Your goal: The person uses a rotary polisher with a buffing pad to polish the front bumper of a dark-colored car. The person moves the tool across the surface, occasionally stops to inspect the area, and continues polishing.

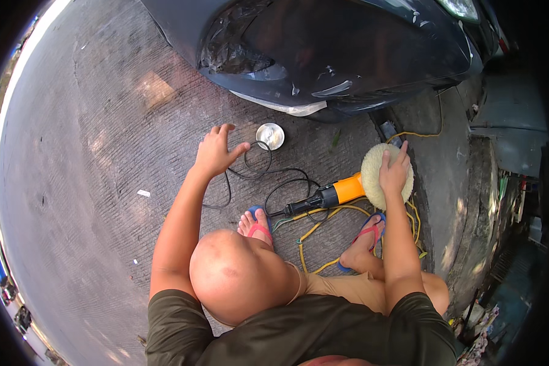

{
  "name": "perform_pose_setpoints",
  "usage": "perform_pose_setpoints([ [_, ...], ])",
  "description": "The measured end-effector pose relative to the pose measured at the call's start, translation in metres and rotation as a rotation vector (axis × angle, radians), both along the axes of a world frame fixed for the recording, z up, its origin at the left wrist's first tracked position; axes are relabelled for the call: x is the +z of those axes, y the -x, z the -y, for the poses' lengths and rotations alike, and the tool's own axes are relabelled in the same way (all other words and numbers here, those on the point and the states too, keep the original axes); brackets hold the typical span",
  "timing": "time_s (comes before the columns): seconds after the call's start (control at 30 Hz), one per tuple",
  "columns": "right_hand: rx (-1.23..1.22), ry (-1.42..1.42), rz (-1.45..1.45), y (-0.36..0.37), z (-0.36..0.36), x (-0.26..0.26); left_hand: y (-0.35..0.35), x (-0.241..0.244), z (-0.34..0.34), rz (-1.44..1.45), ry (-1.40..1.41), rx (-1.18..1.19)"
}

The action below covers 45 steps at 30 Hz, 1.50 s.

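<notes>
My right hand [394, 169] rests on the cream wool pad [373, 170] of a polisher, fingers spread and pointing away from me. The polisher's orange and black body [343, 191] lies on the ridged concrete to the left of the pad. My left hand [220, 150] is raised over the ground with its fingers apart and nothing in it. Just right of it stands a small round tin [270, 136] with whitish stuff inside. A black power cord [286, 171] loops between the tin and the polisher.
A dark car's front bumper [338, 50] spans the top, with pale tape [297, 110] along its lower edge. A yellow extension cord [311, 232] winds around my sandalled feet [258, 225]. At the right runs a concrete kerb [476, 183]; litter [480, 327] lies at lower right.
</notes>
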State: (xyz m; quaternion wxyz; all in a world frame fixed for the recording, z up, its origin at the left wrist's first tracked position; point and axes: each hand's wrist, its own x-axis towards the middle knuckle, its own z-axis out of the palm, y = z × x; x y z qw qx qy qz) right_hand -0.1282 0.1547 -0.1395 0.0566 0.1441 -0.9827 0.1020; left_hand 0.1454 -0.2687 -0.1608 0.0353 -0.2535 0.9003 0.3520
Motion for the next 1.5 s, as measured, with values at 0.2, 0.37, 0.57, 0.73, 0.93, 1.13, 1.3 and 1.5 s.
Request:
perform_pose_setpoints([
  [0.2,0.398,-0.238,0.121,-0.07,-0.017,-0.022,-0.032,-0.085,-0.081,0.32,0.387,-0.609],
  [0.37,-0.087,-0.118,-0.198,-0.052,-0.075,-0.003,-0.095,-0.065,-0.062,0.816,0.079,-0.338],
  [0.57,-0.561,1.086,0.769,-0.028,-0.1,-0.008,-0.156,-0.055,-0.062,0.721,-0.169,-0.157],
  [0.73,-0.419,1.108,0.693,-0.045,-0.071,0.016,-0.107,0.007,-0.053,0.236,-0.084,0.001],
  [0.93,-0.18,1.089,0.643,-0.112,0.004,0.138,-0.006,0.074,-0.071,0.093,-0.26,-0.591],
  [1.13,0.162,1.089,0.835,-0.128,0.044,0.277,0.03,0.11,-0.15,-0.262,-0.143,-0.859],
  [1.3,0.316,1.191,1.078,-0.123,0.062,0.327,0.069,0.156,-0.18,-0.761,0.09,-0.808],
  [1.5,0.715,1.076,0.936,-0.093,0.07,0.324,0.084,0.196,-0.221,-0.865,-0.158,-0.509],
])
